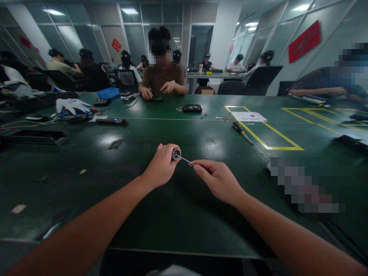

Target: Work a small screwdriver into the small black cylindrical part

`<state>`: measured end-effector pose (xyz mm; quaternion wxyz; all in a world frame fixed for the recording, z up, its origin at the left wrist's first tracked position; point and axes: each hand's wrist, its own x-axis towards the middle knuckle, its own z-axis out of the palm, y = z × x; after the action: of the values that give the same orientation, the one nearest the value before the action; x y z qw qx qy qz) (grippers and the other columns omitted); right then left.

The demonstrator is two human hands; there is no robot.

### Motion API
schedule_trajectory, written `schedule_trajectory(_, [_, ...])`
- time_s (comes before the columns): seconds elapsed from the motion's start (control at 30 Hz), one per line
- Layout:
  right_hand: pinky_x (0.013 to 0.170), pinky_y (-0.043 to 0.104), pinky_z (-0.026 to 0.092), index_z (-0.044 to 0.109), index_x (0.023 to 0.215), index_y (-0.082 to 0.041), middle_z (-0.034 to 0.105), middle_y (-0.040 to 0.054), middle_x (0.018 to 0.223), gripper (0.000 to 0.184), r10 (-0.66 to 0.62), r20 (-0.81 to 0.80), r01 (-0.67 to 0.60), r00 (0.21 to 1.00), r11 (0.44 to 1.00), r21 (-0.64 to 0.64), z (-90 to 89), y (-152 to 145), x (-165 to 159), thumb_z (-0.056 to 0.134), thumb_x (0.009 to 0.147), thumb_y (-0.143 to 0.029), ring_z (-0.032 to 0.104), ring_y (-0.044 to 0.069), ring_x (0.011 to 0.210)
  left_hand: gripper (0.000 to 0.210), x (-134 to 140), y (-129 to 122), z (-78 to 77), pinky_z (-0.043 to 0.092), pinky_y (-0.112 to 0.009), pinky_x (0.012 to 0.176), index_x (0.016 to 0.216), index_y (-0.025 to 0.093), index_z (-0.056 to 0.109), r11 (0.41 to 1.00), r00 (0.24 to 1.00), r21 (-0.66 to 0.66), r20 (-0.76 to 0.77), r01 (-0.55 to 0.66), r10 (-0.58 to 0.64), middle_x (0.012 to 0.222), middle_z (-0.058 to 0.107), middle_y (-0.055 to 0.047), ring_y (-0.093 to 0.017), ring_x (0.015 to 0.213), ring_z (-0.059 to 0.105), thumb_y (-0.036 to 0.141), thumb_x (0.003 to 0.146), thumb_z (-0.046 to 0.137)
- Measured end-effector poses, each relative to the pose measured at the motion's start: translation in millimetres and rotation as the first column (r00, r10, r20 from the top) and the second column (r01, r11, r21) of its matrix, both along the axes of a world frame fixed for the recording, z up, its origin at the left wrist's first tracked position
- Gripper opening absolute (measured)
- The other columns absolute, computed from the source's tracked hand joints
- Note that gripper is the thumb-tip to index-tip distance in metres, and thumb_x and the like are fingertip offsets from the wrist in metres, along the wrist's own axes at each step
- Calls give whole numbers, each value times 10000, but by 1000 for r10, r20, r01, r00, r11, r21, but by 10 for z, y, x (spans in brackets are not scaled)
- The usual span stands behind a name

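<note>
My left hand (164, 164) is closed around a small grey cylindrical part (176, 154), its round open end turned toward me and to the right. Most of the part's body is hidden in the fingers. Between thumb and fingertips, my right hand (220, 178) pinches a thin metal rod (186, 160). The rod's far tip reaches into the round opening; how deep it goes I cannot tell. Both hands are above the green table (184, 214) near its middle.
A yellow-and-black screwdriver (243, 132) lies to the right, near a white paper (248, 116). A black device (192, 108) stands ahead, before a seated person (162, 78). At left are a pen-like tool (111, 121), white gloves (71, 106) and a blue tray (108, 93).
</note>
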<state>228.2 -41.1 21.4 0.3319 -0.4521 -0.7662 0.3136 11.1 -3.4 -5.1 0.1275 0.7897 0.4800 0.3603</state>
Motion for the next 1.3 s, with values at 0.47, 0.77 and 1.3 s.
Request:
schedule_trajectory(0.47, [704, 297, 485, 788, 1120, -235, 778, 8, 868, 297, 0, 2, 0, 1000, 1000, -17, 6, 7, -11, 542, 987, -334, 674, 182, 745, 139, 17, -16, 36, 266, -589, 1179, 1044, 201, 523, 997, 999, 71, -49, 12, -8, 1023, 622, -37, -214, 1017, 579, 119, 933, 538])
schedule_trajectory(0.77, [564, 265, 388, 774, 1140, -179, 658, -5, 696, 347, -19, -127, 6, 992, 995, -100, -66, 109, 65, 563, 970, -395, 512, 129, 574, 141, -14, 0, 6, 319, -566, 1153, 1065, 209, 536, 999, 999, 33, 36, 7, -9, 1049, 618, -41, -216, 1018, 584, 150, 937, 546])
schedule_trajectory(1.3, [694, 314, 510, 800, 1091, -225, 785, 16, 837, 295, -43, 1, 43, 999, 999, -12, 15, 40, 20, 569, 959, -351, 680, 189, 709, 178, -13, 3, 48, 225, -647, 1198, 1069, 209, 521, 987, 982, 161, -179, -24, 53, 1021, 632, -46, -231, 1014, 597, 95, 937, 487])
